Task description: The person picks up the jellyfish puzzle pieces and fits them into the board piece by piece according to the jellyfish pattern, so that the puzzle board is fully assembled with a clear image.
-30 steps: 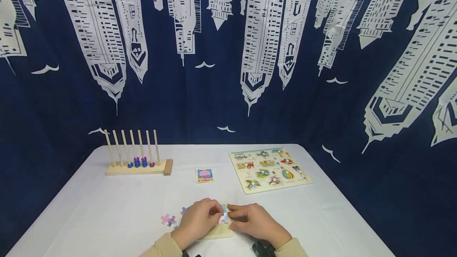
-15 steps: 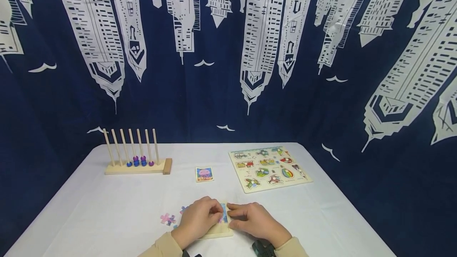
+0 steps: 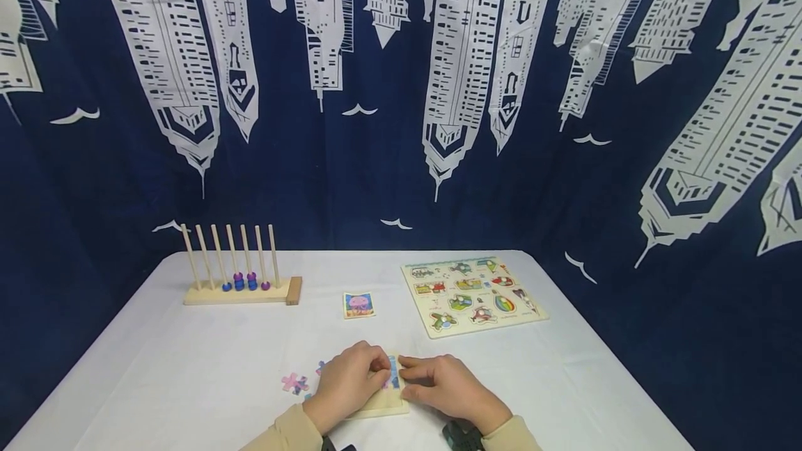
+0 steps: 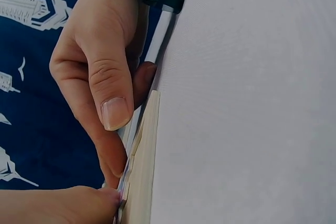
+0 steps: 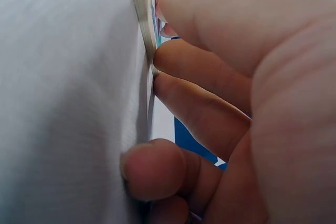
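Note:
A small wooden jigsaw board (image 3: 390, 405) lies on the white table between my two hands. My left hand (image 3: 346, 383) bends over its upper part, thumb and index finger pinching a pink-purple jigsaw piece (image 3: 386, 384) against the board. The hand hides most of that piece and the board's left side. Blue picture (image 3: 394, 366) shows along the inner right edge. My right hand (image 3: 446, 387) touches the board's right edge with its fingertips and thumb, fingers slightly bent. In the left wrist view the left thumb (image 4: 58, 205) reaches a pink-purple bit at the board's surface.
Loose pink and blue jigsaw pieces (image 3: 294, 383) lie left of the left hand. Beyond are a small octopus picture (image 3: 359, 305), a wooden peg rack (image 3: 241, 296) with blue and purple beads, and a vehicle puzzle board (image 3: 473, 298). A navy curtain (image 3: 351, 179) hangs behind.
The pink piece under my left fingertips, plainly visible a second ago, has shifted and is now mostly covered, with more blue-purple showing there. My hands stay almost in place.

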Tool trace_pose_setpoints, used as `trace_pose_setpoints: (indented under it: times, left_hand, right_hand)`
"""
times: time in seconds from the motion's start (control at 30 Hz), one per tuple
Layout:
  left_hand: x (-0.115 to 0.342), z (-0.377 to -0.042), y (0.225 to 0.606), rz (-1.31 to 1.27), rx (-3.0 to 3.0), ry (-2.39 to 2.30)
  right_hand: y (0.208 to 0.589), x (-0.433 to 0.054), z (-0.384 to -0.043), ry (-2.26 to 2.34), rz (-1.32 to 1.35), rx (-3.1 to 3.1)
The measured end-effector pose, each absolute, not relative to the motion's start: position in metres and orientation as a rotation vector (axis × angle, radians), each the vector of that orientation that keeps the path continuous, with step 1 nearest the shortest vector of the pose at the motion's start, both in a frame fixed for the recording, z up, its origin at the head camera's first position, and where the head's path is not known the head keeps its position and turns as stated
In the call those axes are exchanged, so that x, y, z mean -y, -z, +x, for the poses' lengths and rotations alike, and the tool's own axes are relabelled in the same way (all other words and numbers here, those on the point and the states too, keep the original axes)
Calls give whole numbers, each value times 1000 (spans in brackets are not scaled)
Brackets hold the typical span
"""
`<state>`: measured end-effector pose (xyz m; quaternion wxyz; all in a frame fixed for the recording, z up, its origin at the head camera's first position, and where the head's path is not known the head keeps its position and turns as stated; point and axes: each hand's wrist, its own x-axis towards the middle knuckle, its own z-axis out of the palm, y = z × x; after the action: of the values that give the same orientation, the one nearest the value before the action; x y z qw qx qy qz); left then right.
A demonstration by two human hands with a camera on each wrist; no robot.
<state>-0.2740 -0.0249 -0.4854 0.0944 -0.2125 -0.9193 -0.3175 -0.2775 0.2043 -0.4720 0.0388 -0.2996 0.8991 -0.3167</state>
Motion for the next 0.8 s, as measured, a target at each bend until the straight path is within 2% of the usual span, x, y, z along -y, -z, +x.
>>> trace_pose_setpoints:
  times: [0.17,0.3,0.57,0.8]
  left_hand:
    - [28,-273,481,-599,2688,1021]
    - [41,-276,462,-473,2602,1197]
    - [113,-283,418,-174,2503,1422]
    - [158,-269,424,-32,2560,1398]
  right_hand:
    - [472,-203,-276,979,-929,-2754]
    - [471,-201,-277,971,-938,-2764]
    - [470,-198,-279,966,-927,-2761]
    - [471,-203,-279,962,-863,-2753]
